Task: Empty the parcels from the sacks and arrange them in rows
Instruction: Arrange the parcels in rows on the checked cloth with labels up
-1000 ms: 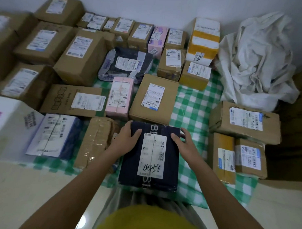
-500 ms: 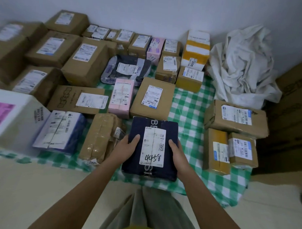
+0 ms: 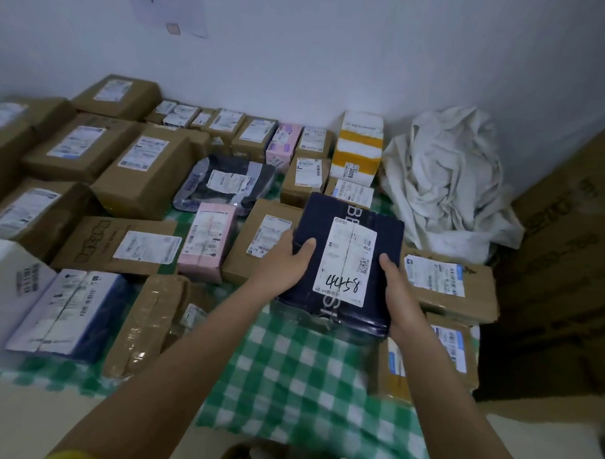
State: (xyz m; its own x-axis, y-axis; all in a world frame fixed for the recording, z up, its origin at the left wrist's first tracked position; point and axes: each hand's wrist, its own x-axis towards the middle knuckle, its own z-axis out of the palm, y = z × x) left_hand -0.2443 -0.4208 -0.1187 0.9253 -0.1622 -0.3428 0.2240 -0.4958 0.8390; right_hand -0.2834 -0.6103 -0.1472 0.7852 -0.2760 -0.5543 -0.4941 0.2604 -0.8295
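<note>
Dark navy parcel (image 3: pixel 344 265) with white label marked 4458, gripped at both side edges: left hand (image 3: pixel 286 263) clasping the left edge, thumb on top; right hand (image 3: pixel 399 301) clasping the right edge. Held tilted above the green-checked cloth (image 3: pixel 289 373), in front of a brown box (image 3: pixel 259 241) and beside a pink parcel (image 3: pixel 208 239). Rows of cardboard boxes (image 3: pixel 142 172) behind, along the wall. Crumpled white sack (image 3: pixel 447 179) in the far right corner

You're looking at a navy parcel (image 3: pixel 344 265) with a white label, a green-and-white checked cloth (image 3: pixel 299 377), brown boxes (image 3: pixel 145 172), a pink box (image 3: pixel 208 239), and a white sack (image 3: pixel 447 179).
</note>
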